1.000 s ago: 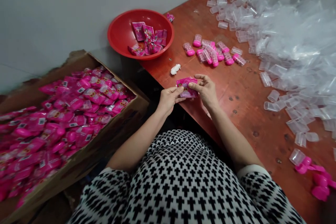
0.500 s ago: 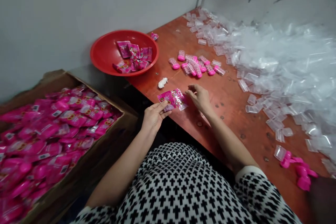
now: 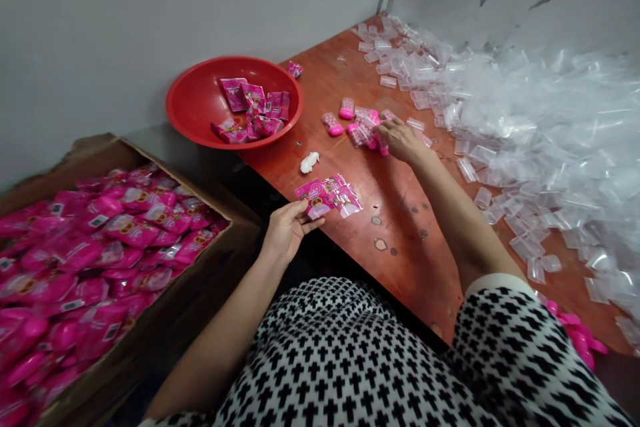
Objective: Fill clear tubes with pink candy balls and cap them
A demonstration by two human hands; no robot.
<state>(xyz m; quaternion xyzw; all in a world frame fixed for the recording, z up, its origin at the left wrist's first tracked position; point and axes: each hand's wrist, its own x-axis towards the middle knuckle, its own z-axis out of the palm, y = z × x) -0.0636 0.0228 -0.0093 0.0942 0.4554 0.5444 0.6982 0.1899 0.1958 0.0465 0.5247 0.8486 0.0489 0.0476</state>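
My left hand (image 3: 286, 230) pinches the near end of an empty pink packet (image 3: 329, 195) that lies half on the red table (image 3: 400, 213), near its front edge. My right hand (image 3: 401, 139) has reached out to the cluster of small pink-capped containers (image 3: 356, 122) in the middle of the table; its fingers curl onto one of them. A white crumpled scrap (image 3: 309, 161) lies between the packet and the bowl.
A red bowl (image 3: 197, 103) with several pink packets sits at the table's left corner. A cardboard box (image 3: 165, 307) full of pink packets stands at my left. A big heap of clear plastic containers (image 3: 530, 120) covers the right side. Pink caps (image 3: 575, 333) lie at the near right.
My right hand let go of the packet and reached forward to the pink-capped containers. The left hand kept the packet, lowering it toward the table edge. The camera tilted up a little.
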